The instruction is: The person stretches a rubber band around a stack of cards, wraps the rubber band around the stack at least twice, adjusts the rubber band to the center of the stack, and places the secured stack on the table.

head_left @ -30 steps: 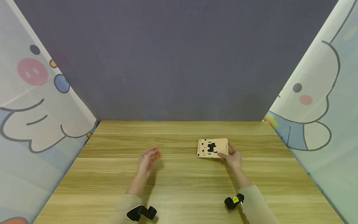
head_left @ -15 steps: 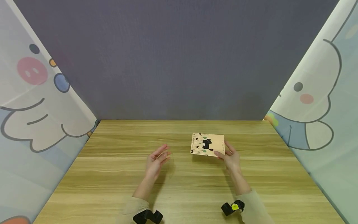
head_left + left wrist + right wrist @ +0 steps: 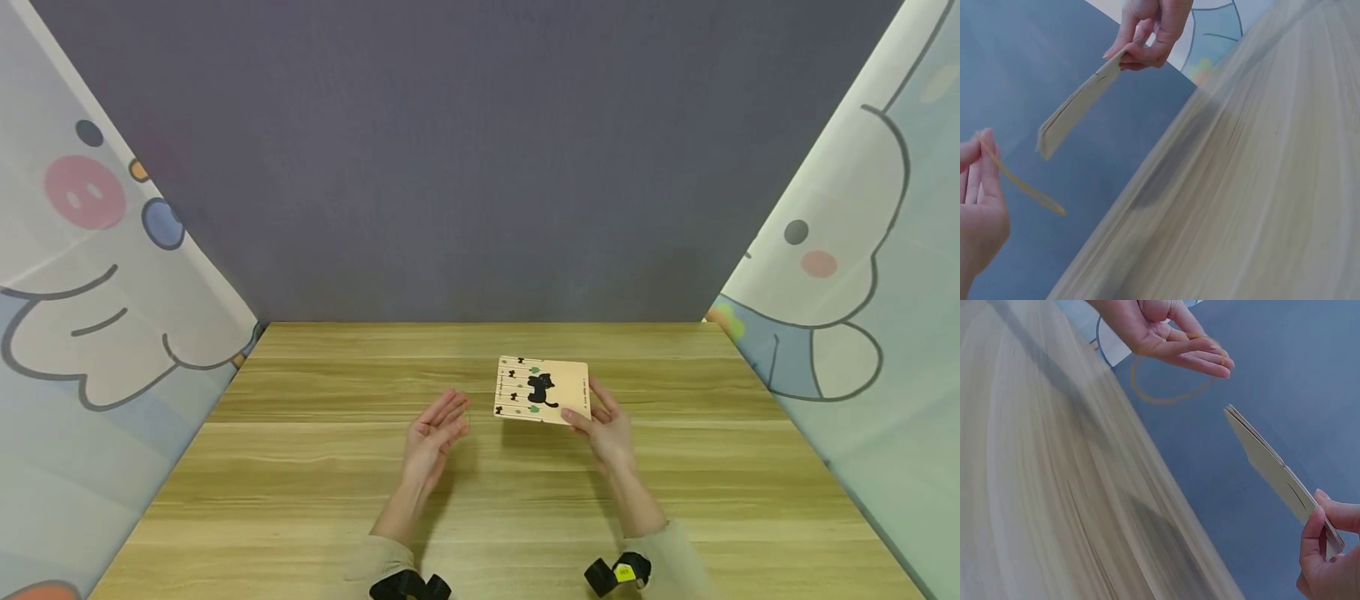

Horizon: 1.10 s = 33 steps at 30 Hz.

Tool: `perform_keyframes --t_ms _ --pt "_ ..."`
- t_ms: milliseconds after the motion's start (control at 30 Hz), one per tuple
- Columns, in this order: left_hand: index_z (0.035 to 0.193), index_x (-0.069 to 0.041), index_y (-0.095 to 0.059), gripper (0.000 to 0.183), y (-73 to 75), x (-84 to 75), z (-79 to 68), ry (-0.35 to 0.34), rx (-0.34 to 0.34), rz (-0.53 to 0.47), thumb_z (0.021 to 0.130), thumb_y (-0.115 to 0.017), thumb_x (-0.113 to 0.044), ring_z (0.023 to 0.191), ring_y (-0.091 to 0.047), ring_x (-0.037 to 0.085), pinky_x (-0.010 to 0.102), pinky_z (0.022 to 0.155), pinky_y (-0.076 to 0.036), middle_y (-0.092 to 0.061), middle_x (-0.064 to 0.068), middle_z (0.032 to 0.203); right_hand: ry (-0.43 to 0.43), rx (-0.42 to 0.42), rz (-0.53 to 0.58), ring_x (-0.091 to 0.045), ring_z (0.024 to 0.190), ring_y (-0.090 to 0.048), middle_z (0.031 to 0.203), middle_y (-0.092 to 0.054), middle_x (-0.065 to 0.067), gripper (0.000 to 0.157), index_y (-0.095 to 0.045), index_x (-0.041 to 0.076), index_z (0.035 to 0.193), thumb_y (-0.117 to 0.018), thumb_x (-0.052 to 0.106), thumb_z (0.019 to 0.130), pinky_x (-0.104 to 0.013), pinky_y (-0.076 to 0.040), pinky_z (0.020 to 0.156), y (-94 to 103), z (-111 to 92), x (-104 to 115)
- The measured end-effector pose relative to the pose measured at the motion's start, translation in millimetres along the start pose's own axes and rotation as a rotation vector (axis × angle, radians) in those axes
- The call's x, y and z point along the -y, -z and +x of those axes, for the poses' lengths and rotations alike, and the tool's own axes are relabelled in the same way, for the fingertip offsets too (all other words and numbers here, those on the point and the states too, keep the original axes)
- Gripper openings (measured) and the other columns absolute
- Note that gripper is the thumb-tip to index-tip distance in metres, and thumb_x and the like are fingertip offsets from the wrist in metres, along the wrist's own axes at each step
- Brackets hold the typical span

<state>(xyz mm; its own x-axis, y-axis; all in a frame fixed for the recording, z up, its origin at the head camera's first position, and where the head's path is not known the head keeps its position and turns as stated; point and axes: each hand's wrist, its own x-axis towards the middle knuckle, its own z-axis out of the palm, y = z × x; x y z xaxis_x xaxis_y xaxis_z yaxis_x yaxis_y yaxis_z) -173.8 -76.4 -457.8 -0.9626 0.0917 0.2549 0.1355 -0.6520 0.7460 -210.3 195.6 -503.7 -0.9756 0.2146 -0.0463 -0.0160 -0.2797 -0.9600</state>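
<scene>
My right hand (image 3: 613, 437) grips a thin stack of beige cards (image 3: 568, 385) by its right end, thumb on top. A black cat and small green plants are printed on the upper face. In the right wrist view the edge of the stack (image 3: 1266, 464) shows several layers. To the left, my left hand (image 3: 429, 442) holds a thin yellowish rubber band (image 3: 1022, 183) at the fingertips, palm turned up. The loop of the band (image 3: 1161, 400) hangs from the fingers, barely visible in the head view. Hands and cards are above the table, the band apart from the cards.
A wood-grain table (image 3: 300, 483) lies beneath both hands. Behind it rises a dark grey panel (image 3: 480, 167). Cartoon-printed curtains stand at the left (image 3: 97, 317) and right (image 3: 840, 308). Each wrist wears a black camera mount.
My right hand has moved left, carrying the cards, which have also lifted slightly. My left hand has moved right with the rubber band and turned its palm up, so the hands are closer together.
</scene>
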Motion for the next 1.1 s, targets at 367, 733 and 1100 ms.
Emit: perform_keyframes --t_ms 367,733,1100 --pt "0.107 0.009 -0.054 0.036 -12.7 8.7 -1.8 -0.212 0.023 -0.026 0.075 -0.050 0.024 0.101 -0.056 0.029 0.027 0.077 -0.050 -0.061 0.015 0.105 -0.011 0.041 0.122 -0.030 0.084 -0.061 0.106 -0.054 -0.023 0.096 -0.044 0.025 0.130 -0.087 0.026 0.045 -0.029 -0.052 0.068 -3.9 -10 3" --pt "0.089 0.006 -0.061 0.013 -9.7 18.6 -1.5 -0.229 -0.038 0.212 0.076 -0.064 0.005 0.100 -0.054 0.028 0.031 0.078 -0.049 -0.050 0.016 0.108 0.035 0.119 0.185 -0.023 0.077 -0.062 0.096 -0.057 -0.016 0.076 -0.037 0.015 0.135 -0.071 -0.005 0.070 -0.023 -0.052 0.061 -24.5 -43 43" --pt "0.108 0.008 -0.057 0.033 3.9 32.3 4.7 -0.224 0.002 0.369 0.079 -0.065 -0.004 0.080 -0.061 0.016 0.028 0.065 -0.053 -0.062 0.013 0.092 0.026 0.113 0.172 -0.024 0.078 -0.062 0.102 -0.056 -0.019 0.075 -0.036 0.016 0.136 -0.069 -0.005 0.072 -0.024 -0.052 0.063 -24.3 -45 41"
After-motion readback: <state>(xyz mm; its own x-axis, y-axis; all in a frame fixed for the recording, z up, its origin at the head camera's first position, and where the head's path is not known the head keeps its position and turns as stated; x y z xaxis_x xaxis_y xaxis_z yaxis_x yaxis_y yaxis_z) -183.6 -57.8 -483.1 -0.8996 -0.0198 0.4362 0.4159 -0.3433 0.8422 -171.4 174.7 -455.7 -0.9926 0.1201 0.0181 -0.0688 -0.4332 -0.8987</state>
